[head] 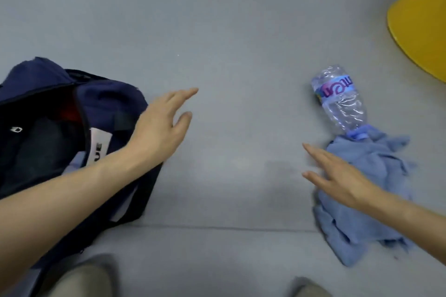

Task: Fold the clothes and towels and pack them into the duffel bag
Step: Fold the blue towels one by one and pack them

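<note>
A navy duffel bag (108, 99) lies unzipped on the grey floor at the left, with dark, red and pale blue fabric inside and a white label showing. My left hand (161, 125) hovers over its right end, fingers spread, holding nothing. At the right a crumpled light blue cloth (376, 176) lies on the floor. My right hand (337, 178) is above the cloth's left edge, fingers apart and empty.
A crushed clear plastic bottle (342, 101) lies with its blue cap touching the cloth's far end. A yellow rounded object (420, 19) fills the top right corner. My knees (79, 279) show at the bottom edge. Grey floor (241, 55) lies between bag and cloth.
</note>
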